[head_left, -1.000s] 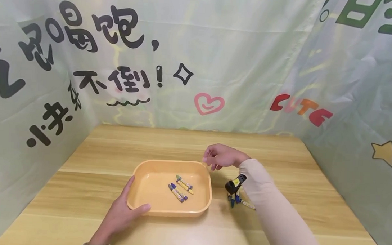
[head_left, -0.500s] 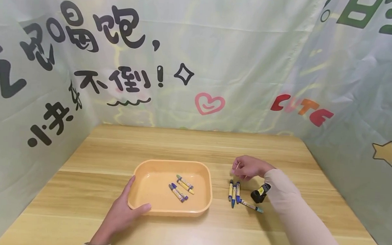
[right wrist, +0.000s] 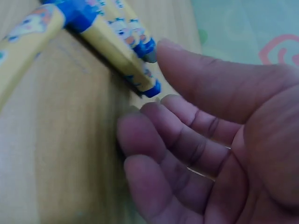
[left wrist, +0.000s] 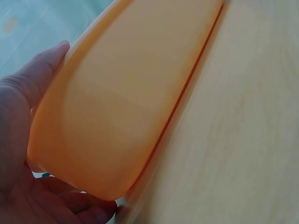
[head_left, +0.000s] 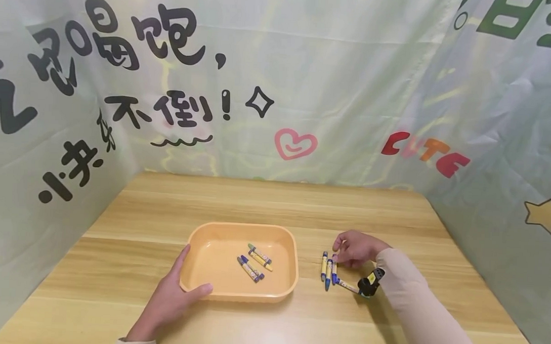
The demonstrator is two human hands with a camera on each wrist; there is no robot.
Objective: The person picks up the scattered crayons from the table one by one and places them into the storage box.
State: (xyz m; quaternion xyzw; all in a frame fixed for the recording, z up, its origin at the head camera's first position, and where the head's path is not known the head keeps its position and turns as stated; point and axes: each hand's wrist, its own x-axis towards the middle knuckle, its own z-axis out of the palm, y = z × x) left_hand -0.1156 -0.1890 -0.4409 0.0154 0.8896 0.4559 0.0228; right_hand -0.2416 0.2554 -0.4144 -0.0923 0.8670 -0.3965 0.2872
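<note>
Crayons (head_left: 328, 274) beside tray (head_left: 215, 271), near your right hand (head_left: 357, 249).
Your left hand (head_left: 171, 296) grips the tray's corner, likely steadying it; your right, loosely curled, holds nothing.

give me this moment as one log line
left hand: grips orange tray | right hand: holds nothing, beside loose crayons | tray crayons: four | loose crayons: four visible, on table

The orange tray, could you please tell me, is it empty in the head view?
No, four crayons lie inside the orange tray.
</note>
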